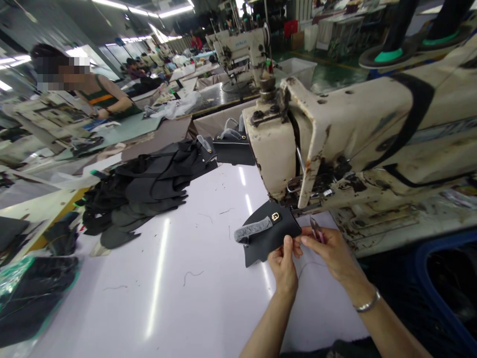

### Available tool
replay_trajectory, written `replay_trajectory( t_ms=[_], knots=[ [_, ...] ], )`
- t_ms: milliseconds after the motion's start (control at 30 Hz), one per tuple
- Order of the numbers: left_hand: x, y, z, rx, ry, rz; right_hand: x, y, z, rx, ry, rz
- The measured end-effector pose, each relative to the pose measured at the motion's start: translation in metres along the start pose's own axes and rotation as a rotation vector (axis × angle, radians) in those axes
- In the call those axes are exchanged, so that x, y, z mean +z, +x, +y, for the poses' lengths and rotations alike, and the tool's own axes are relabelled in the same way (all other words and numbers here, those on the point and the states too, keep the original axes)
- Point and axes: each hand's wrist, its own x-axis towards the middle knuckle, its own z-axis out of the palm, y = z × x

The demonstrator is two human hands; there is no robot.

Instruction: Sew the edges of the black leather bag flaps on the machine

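Observation:
A black leather piece point(261, 248) with a gold buckle point(275, 217) and a grey wrapped strap point(253, 229) lies under the head of the sewing machine point(276, 149). My left hand point(285, 263) pinches its near right edge, thumb on top. My right hand point(331, 251), a silver bangle on its wrist, has its fingertips at the same edge, close to my left fingers. Small thread snips point(316, 231) with pinkish handles are held in my right hand, blades pointing up.
Dark cut pieces point(149, 194) are heaped at the table's left. Finished-looking black pieces with straps point(234, 146) stand behind. Loose threads lie on the white tabletop point(194, 308). A plastic-wrapped bundle point(37, 293) is at far left; a person point(108, 97) sits at another machine.

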Motion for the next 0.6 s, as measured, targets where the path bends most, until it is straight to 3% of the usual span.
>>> replay_trajectory(
  t_ms=[333,600],
  knots=[
    [-0.004,0.008,-0.004,0.057,0.114,0.04,-0.002,0.004,0.004,-0.088,-0.127,0.059],
    [0.004,0.004,0.002,-0.018,0.006,0.132,-0.005,0.006,0.012,0.001,-0.048,0.126]
  ],
)
